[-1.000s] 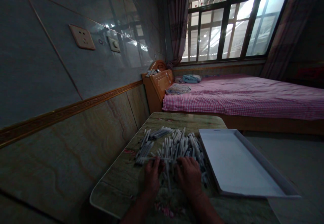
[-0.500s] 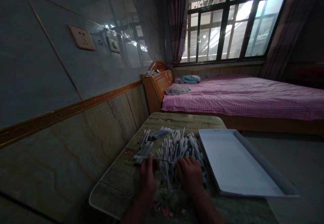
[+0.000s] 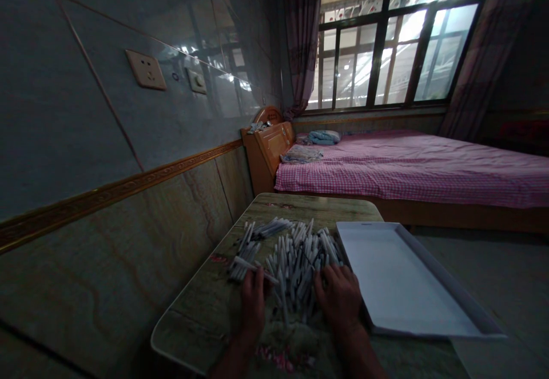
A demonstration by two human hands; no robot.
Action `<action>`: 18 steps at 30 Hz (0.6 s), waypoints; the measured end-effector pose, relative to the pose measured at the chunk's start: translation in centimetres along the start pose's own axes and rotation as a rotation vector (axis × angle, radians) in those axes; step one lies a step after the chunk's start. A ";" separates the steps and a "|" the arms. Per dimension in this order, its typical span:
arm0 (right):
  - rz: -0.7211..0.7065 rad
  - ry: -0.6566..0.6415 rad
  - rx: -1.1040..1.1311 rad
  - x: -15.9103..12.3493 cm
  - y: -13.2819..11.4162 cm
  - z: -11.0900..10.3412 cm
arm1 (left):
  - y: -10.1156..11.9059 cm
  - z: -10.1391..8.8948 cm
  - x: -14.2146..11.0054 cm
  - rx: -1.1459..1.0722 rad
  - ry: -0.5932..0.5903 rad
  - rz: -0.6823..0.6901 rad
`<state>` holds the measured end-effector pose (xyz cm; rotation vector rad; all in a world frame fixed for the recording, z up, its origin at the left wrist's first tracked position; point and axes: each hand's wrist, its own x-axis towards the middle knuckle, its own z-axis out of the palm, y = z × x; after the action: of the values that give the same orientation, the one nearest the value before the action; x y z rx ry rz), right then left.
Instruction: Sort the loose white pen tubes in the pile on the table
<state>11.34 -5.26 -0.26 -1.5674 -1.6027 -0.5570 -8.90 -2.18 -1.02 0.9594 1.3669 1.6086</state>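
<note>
My left hand (image 3: 254,299) is closed in a pinch on a white pen (image 3: 243,263), which slants across the fingertips. Just beyond it lies a smaller group of similar pens (image 3: 246,250). My right hand (image 3: 339,294) has curled fingers at the right side of a large heap of white and grey pens (image 3: 291,253). A thin dark piece shows close to its fingertips; whether the hand grips it I cannot make out. Another small bundle of pens (image 3: 272,228) lies at the back of the heap.
A shallow white tray (image 3: 407,282) rests on the right part of the small table (image 3: 197,316) and reaches past its edge. A tiled wall (image 3: 128,242) runs along the left. Behind the table stands a bed (image 3: 386,167) with a pink checked sheet.
My right hand has moved right, away from my left hand. The long thin item that stretched between both hands no longer spans them; the left hand keeps a white pen.
</note>
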 end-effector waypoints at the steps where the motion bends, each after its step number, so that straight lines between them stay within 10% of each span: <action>1: -0.015 -0.005 0.000 0.0 -0.1 0.0 | 0.0 0.2 -0.1 0.014 -0.033 0.012; 13: -0.087 -0.082 0.213 -0.6 -1.5 0.2 | 0.5 0.6 -1.7 0.099 -0.268 0.118; 18: 0.085 -0.120 0.508 -1.2 -1.7 0.8 | -0.2 0.3 -2.6 0.465 -0.410 0.479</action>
<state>9.39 -5.65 -1.29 -1.2899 -1.5982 0.0009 -7.57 -4.40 -1.33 1.8969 1.2980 1.3186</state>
